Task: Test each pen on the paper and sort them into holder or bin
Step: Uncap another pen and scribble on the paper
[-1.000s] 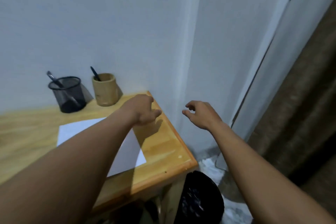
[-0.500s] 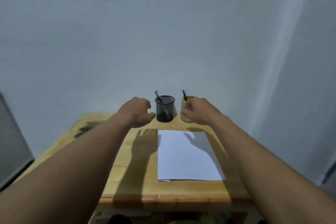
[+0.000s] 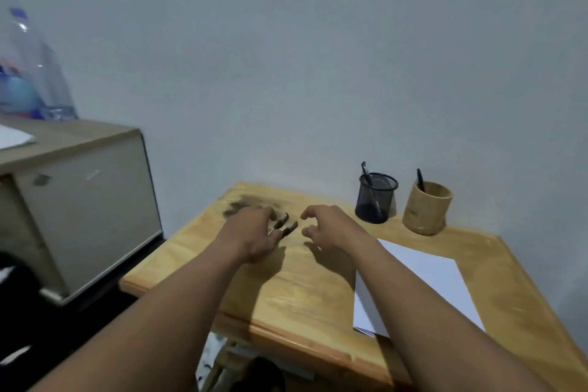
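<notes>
Two dark pens (image 3: 289,228) with pale bands lie side by side on the wooden surface (image 3: 302,296), partly under the bent fingers of the left hand (image 3: 251,234); I cannot tell if it grips them. The right hand (image 3: 332,226) hangs beside them, loosely bent, holding nothing.

No legible text, brand, number or sign anywhere. Label on plastic bottle (image 3: 31,83) at far left: blue and red patches only, too blurred to read. Paper sheet (image 3: 429,277) on worktop (image 3: 302,296): no writing visible.
</notes>
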### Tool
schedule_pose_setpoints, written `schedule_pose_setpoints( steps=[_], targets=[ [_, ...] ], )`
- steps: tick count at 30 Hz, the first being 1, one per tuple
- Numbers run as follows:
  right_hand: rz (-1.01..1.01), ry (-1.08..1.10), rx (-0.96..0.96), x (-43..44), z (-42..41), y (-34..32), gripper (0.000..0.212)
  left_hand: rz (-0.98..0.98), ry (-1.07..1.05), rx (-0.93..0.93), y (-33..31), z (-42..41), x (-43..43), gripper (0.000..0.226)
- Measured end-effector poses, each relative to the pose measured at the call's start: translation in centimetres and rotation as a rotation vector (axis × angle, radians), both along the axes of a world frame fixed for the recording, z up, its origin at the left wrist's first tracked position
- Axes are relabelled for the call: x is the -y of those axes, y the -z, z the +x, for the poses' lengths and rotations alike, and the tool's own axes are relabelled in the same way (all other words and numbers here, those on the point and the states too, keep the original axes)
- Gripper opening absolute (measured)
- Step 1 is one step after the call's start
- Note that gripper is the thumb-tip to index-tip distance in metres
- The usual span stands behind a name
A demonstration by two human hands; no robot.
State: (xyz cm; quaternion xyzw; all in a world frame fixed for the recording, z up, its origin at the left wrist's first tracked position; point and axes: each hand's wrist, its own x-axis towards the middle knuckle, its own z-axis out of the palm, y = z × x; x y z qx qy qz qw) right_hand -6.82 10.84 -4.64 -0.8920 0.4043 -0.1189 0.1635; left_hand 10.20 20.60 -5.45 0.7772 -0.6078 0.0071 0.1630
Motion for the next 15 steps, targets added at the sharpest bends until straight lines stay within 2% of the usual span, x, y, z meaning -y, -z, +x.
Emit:
schedule_pose_setpoints(
  steps=[3,9,15],
  targets=[
    [-0.008,-0.045,0.056,-0.4,1.4,1.6,0.034,0.009,-0.021,-0.016,1.8,0.4,-1.1,0.046],
    [-0.062,-0.161,0.025,-0.8,3.1,3.2,0.033,-0.021,-0.047,-0.024,3.8,1.2,-3.1,0.037],
    [-0.107,-0.183,-0.016,-0.6,3.0,2.9,0.012,-0.079,-0.035,0.029,4.3,0.9,-4.0,0.026]
  ],
)
